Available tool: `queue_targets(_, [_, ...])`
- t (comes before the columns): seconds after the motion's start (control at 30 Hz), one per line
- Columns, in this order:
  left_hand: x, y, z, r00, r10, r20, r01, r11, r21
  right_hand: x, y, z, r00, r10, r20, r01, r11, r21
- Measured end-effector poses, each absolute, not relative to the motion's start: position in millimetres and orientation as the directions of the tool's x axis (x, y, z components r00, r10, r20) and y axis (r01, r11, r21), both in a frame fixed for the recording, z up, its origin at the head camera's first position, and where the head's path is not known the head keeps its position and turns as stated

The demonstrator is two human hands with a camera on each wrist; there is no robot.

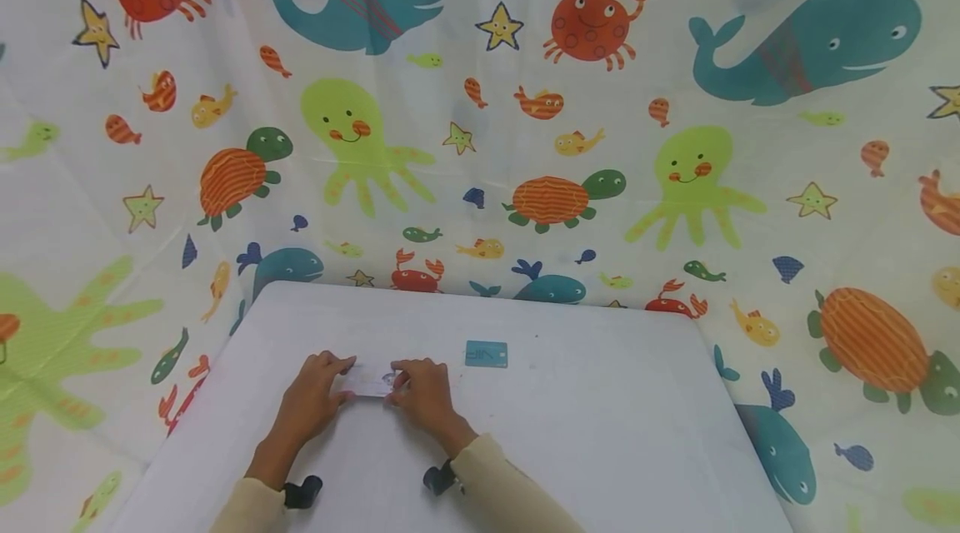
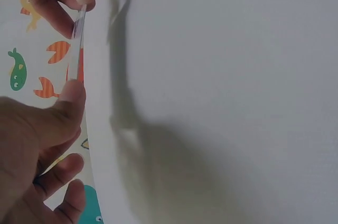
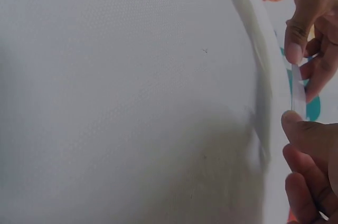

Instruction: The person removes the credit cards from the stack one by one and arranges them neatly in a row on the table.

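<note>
Between both hands is a thin, whitish, partly see-through card point(image 1: 367, 381) with a dark mark near its right end. My left hand point(image 1: 313, 396) pinches its left end between thumb and fingers, while my right hand point(image 1: 427, 396) pinches the right end. Seen edge-on in the left wrist view, the card point(image 2: 77, 57) is held off the table, its shadow falling on the white surface. The right wrist view also shows the card point(image 3: 299, 97) edge-on between the thumbs. Fingers cover both ends. A teal card point(image 1: 486, 354) with lettering lies to the right of my right hand.
The white table point(image 1: 600, 433) extends to the right and in front of me. Behind it hangs a white curtain point(image 1: 450, 158) printed with sea animals, which also runs along both sides. Dark wrist cameras point(image 1: 303, 492) are strapped over the beige sleeves.
</note>
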State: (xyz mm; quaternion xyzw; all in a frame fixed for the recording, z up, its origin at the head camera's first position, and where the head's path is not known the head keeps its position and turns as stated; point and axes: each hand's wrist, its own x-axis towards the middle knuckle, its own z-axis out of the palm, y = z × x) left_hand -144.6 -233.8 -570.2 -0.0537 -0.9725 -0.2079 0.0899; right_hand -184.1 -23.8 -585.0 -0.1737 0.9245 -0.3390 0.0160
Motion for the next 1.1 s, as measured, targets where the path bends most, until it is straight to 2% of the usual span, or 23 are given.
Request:
queue_targets(0.43, [-139.6,-246.0,-581.8,-0.987,0.044,0.152,0.103,0.907,0.409,-181.6,-38.7,-598.3,-0.935,-0.347,0.069,-0.312,0.715,-0.625])
queue_targets(0.7, [-138.3,-248.7,-589.8,-0.992,0.035,0.125,0.083,0.912,0.401,-180.0,-43.5,-603.5,-0.939,-0.336,0.069,-0.313,0.755,-0.576])
queue_targets(1.1, [-134.9,-249.3,-595.8,-0.992,0.022,0.121,0.072,0.903,0.424,-178.0,-46.8,-608.6,-0.939,-0.329,0.104,-0.331,0.772,-0.542])
